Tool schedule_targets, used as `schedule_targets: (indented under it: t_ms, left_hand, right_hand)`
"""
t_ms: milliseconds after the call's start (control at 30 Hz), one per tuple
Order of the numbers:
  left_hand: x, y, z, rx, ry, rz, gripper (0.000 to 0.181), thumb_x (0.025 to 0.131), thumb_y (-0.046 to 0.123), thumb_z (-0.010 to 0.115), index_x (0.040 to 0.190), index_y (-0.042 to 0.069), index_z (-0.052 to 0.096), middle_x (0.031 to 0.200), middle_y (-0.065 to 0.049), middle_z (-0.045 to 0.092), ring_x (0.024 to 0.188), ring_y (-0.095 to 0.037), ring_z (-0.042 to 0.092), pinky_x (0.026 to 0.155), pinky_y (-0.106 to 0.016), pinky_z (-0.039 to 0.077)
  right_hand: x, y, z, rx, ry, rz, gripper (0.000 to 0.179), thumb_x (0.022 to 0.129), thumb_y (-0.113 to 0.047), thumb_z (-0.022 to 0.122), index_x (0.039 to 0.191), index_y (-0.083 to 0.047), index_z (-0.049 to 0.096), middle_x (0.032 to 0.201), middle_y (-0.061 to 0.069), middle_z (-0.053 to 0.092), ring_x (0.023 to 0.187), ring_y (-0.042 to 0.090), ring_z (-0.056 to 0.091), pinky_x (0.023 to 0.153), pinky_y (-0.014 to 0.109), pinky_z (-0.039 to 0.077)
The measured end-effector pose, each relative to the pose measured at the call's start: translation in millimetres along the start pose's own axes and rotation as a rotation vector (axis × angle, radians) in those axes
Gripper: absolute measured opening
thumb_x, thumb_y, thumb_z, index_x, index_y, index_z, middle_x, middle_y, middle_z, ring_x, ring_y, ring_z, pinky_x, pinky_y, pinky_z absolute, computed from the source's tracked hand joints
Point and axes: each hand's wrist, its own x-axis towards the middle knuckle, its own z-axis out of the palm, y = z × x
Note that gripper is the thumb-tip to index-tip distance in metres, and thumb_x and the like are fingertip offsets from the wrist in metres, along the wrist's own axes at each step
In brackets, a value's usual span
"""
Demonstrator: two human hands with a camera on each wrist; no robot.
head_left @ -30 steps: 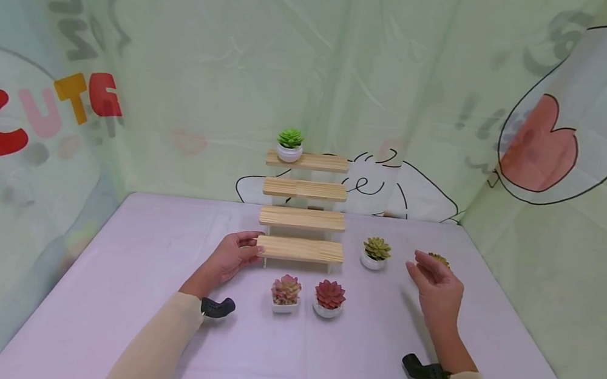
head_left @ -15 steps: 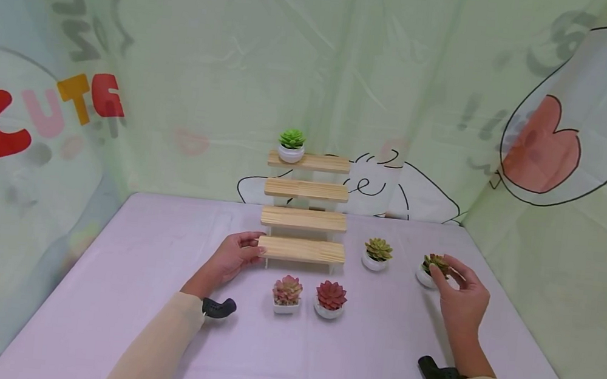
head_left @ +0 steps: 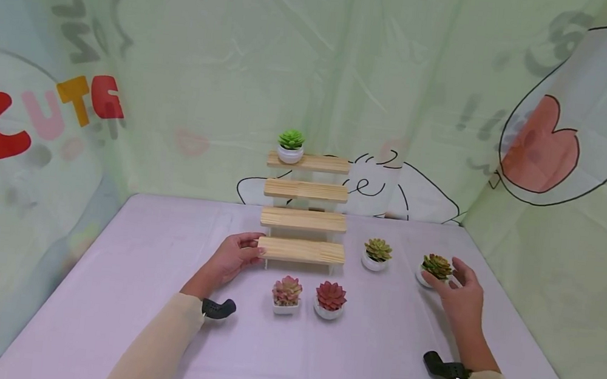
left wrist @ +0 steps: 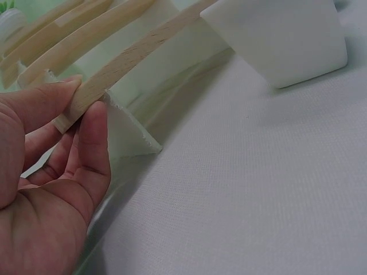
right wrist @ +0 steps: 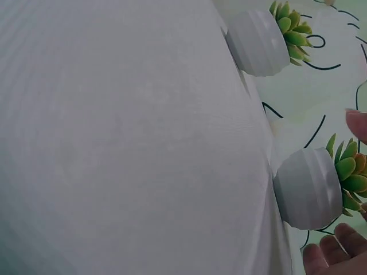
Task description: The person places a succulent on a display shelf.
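My left hand (head_left: 235,256) pinches the left end of the lowest board of a tiered wooden stand (head_left: 300,250). The left wrist view shows the thumb on top of the board (left wrist: 132,60) and fingers beneath it. At the right, my right hand (head_left: 463,296) is around a green succulent with reddish tips (head_left: 436,266) in a round white pot, thumb on the near side and fingers on the far side. In the right wrist view, its pot (right wrist: 309,189) stands on the table, with the thumb (right wrist: 356,125) apart from the leaves and the fingertips (right wrist: 338,243) beside the plant.
A bright green succulent (head_left: 290,145) stands on the top board's left. A yellow-green succulent (head_left: 376,254) sits right of the stand. In front are a pink succulent (head_left: 286,294) in a square pot and a red one (head_left: 329,300). A printed curtain (head_left: 204,82) hangs behind the table.
My right hand has moved right to the reddish-tipped succulent and spread slightly around it over the last half second. The left hand keeps its grip on the stand.
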Motion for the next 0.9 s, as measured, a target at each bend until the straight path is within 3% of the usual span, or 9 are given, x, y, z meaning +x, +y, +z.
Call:
schedule_targets:
  t_ms: [200, 433, 567, 700, 900]
  left_hand:
    - [0.1, -0.8, 0.5, 0.002, 0.001, -0.003, 0.053, 0.094, -0.003, 0.068, 0.145, -0.001, 0.053, 0.111, -0.009, 0.061, 0.095, -0.017, 0.066, 0.08, -0.026, 0.062]
    - [1.4, -1.0, 0.8, -0.008, 0.001, -0.006, 0.052, 0.094, -0.003, 0.068, 0.144, 0.0, 0.055, 0.114, -0.01, 0.062, 0.097, -0.018, 0.066, 0.08, -0.026, 0.062]
    - [1.8, -1.6, 0.5, -0.015, 0.006, -0.01, 0.052, 0.093, -0.003, 0.069, 0.143, 0.001, 0.055, 0.113, -0.01, 0.061, 0.096, -0.018, 0.066, 0.079, -0.026, 0.062]
    - [0.5, -0.9, 0.9, -0.014, 0.005, -0.002, 0.053, 0.094, -0.004, 0.068, 0.144, -0.001, 0.054, 0.111, -0.009, 0.061, 0.095, -0.017, 0.066, 0.078, -0.025, 0.062]
    - [-1.1, 0.2, 1.4, -0.008, 0.002, 0.003, 0.053, 0.094, -0.003, 0.068, 0.145, -0.002, 0.053, 0.109, -0.007, 0.061, 0.093, -0.015, 0.066, 0.078, -0.025, 0.062]
  right_hand:
    - [5.7, 6.4, -1.0, -0.017, -0.09, 0.067, 0.108, 0.085, -0.042, 0.083, 0.164, -0.009, 0.016, 0.168, 0.018, 0.025, 0.151, 0.039, 0.032, 0.121, 0.055, 0.034]
    - [7.7, 7.1, 1.2, -0.058, -0.064, 0.085, 0.102, 0.087, -0.041, 0.081, 0.162, -0.003, 0.023, 0.16, 0.025, 0.037, 0.146, 0.039, 0.04, 0.118, 0.052, 0.039]
    - [8.0, 8.3, 2.5, -0.094, -0.048, 0.092, 0.098, 0.088, -0.044, 0.079, 0.16, -0.001, 0.029, 0.155, 0.027, 0.044, 0.142, 0.037, 0.045, 0.103, 0.039, 0.048]
    - [6.3, 7.7, 4.0, -0.109, -0.036, 0.091, 0.094, 0.088, -0.043, 0.079, 0.158, -0.001, 0.033, 0.152, 0.027, 0.048, 0.139, 0.036, 0.047, 0.089, 0.025, 0.046]
    - [7.4, 6.5, 4.0, -0.117, -0.036, 0.086, 0.095, 0.088, -0.044, 0.079, 0.158, 0.001, 0.032, 0.153, 0.029, 0.047, 0.14, 0.038, 0.047, 0.092, 0.029, 0.047]
